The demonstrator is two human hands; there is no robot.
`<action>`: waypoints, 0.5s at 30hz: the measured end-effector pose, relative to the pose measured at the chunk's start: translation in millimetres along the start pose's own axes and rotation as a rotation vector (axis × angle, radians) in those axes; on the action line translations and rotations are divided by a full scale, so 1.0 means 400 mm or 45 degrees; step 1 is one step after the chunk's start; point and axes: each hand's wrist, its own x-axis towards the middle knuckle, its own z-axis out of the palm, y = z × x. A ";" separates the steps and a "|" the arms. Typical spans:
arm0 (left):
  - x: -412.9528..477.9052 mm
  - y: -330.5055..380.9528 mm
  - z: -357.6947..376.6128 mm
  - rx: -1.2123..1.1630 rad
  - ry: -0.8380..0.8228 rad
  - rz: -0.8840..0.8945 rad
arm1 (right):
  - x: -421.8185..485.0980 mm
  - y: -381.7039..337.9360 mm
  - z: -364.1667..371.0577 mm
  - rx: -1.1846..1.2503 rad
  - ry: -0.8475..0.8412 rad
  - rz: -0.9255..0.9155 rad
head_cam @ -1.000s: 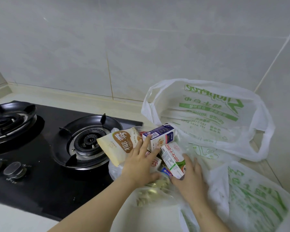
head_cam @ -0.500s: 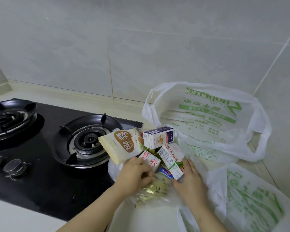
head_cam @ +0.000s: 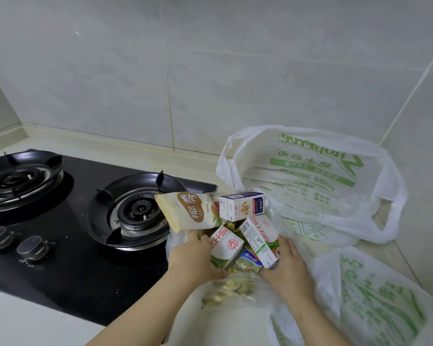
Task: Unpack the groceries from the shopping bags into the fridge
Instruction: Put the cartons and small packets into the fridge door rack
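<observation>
"椰" on the cream pouch (head_cam: 190, 211), "3.3g" circled on the white carton (head_cam: 226, 248)

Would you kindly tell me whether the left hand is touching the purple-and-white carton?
Apart. The head view shows the left hand down by the red-and-white carton, well below the purple-and-white carton.

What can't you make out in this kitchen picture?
Head view, the only one:
- Fingertips of the left hand and right hand: hidden under the cartons and plastic, so any hold is unclear.
- Contents of the clear bag: blurred behind film.
- Front shopping bag: cut off by the lower right edge, inside hidden.
- Small print on the cartons: too small.
- Fridge: out of frame.
</observation>
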 end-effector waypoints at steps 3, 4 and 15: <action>-0.003 0.014 -0.010 0.086 -0.067 -0.051 | 0.003 -0.011 -0.008 -0.084 -0.026 -0.005; -0.004 0.018 -0.014 0.092 -0.065 -0.067 | 0.002 -0.016 -0.011 -0.083 -0.025 -0.006; -0.036 0.039 -0.041 0.087 0.421 0.108 | -0.039 -0.058 -0.072 0.105 0.328 0.009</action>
